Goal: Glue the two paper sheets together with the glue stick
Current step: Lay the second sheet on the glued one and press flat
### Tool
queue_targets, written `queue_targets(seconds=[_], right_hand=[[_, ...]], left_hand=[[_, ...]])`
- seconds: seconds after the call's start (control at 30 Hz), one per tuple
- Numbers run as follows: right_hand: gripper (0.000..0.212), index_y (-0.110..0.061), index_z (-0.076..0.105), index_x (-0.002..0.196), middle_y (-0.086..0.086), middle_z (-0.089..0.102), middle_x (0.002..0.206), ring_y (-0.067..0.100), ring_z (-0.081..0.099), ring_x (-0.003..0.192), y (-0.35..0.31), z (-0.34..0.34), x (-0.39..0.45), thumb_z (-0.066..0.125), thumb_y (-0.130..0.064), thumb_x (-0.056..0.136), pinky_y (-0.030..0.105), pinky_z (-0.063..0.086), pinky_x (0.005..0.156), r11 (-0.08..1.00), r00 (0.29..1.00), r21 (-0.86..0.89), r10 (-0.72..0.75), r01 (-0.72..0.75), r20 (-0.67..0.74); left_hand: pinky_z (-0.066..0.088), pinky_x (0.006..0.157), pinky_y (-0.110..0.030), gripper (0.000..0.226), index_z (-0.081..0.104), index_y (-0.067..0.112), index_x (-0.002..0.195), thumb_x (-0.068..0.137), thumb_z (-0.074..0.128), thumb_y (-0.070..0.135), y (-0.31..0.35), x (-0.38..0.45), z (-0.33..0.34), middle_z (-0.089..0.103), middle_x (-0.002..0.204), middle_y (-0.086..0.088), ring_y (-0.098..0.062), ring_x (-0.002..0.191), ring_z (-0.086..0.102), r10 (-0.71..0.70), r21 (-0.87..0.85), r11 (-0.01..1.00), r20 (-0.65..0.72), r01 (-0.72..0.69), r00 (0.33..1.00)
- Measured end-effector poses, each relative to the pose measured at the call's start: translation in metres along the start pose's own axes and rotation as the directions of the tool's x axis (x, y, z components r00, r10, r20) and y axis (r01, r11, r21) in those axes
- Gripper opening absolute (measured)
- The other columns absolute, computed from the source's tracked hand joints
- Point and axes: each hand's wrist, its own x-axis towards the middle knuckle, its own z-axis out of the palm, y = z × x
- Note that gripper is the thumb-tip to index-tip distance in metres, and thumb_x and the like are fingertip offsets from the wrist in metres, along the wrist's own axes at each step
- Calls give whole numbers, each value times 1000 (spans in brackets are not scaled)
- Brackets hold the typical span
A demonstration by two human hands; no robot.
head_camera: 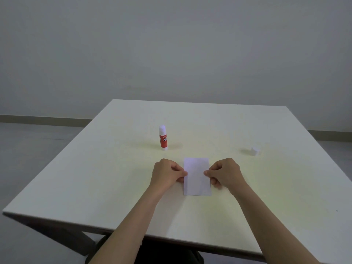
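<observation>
A small white paper sheet [197, 176] lies on the white table [114, 168] in front of me; I cannot tell whether a second sheet lies under it. My left hand [167, 173] pinches its left edge between thumb and fingers. My right hand [224, 173] pinches its right edge the same way. A red and white glue stick [163, 138] stands upright, uncapped, behind and to the left of the paper. Its white cap [255, 151] sits far off to the right.
The table's near edge runs diagonally below my forearms, with dark legs under it. A plain grey wall and floor lie beyond the far edge.
</observation>
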Motion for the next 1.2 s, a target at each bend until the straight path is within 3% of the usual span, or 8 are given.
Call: queue_targets(seconds=[0.13, 0.23, 0.53, 0.7, 0.8, 0.93, 1.0, 1.2], right_hand=[[19, -4, 64, 56, 6, 59, 45, 6, 44, 25, -2, 1, -1, 69, -5, 74, 13, 37, 34, 999, 1000, -35, -13, 13, -11], [26, -8, 57, 49, 5, 58, 43, 5, 42, 22, -3, 4, -2, 67, -2, 73, 11, 35, 32, 997, 999, -74, -33, 31, -23], [23, -9, 48, 53, 17, 68, 56, 16, 46, 34, -5, 9, -1, 62, -1, 69, 24, 44, 46, 974, 996, -217, -75, 64, -43], [29, -13, 40, 57, 21, 66, 59, 22, 48, 37, -5, 11, 0, 64, -1, 70, 30, 47, 52, 968, 993, -241, -94, 75, -67], [28, -12, 42, 59, 16, 62, 59, 22, 48, 36, -4, 12, 0, 64, 0, 72, 29, 46, 51, 970, 994, -231, -93, 77, -63], [9, -4, 57, 70, 15, 63, 59, 20, 49, 34, -3, 12, 0, 63, 2, 73, 29, 48, 49, 973, 994, -215, -96, 83, -51], [4, -1, 60, 72, 15, 63, 59, 19, 49, 33, -3, 13, 0, 63, 2, 73, 27, 47, 47, 972, 994, -218, -98, 84, -54], [2, 3, 63, 74, 19, 64, 60, 18, 48, 34, -2, 15, -2, 64, 2, 73, 29, 49, 50, 973, 989, -209, -119, 98, -91]], left_hand=[[45, 55, -8, 14, 71, 17, 59, 72, 75, 14, -1, 1, 2, 64, 46, 16, 1, 51, 67, 32, 53, 998, -22, -31, 999], [52, 62, -18, 12, 70, 15, 60, 70, 75, 12, 0, 1, 3, 67, 52, 11, -4, 53, 68, 64, 100, 993, -38, -60, 997], [56, 66, -37, 6, 69, 7, 64, 69, 69, 9, 3, 2, 9, 71, 64, -5, -24, 67, 68, 145, 237, 964, -89, -121, 985], [53, 70, -32, 13, 66, 14, 82, 72, 73, 16, -3, 4, 10, 67, 81, 1, -17, 75, 62, 198, 293, 943, -115, -157, 973], [47, 74, -27, 28, 61, 18, 102, 75, 70, 18, -7, 6, 7, 60, 104, 5, -14, 85, 57, 318, 356, 890, -40, -284, 947], [34, 102, -25, 48, 56, 18, 126, 80, 68, 25, -10, 10, -2, 53, 136, 7, -14, 125, 47, 423, 424, 770, 221, -477, 879], [25, 104, -21, 55, 52, 19, 132, 81, 67, 32, -11, 11, -6, 47, 144, 10, -12, 137, 34, 426, 430, 728, 326, -534, 844], [24, 107, -26, 67, 42, 21, 140, 82, 65, 43, -16, 11, -10, 38, 150, 9, -12, 139, 28, 381, 426, 718, 422, -551, 823]])
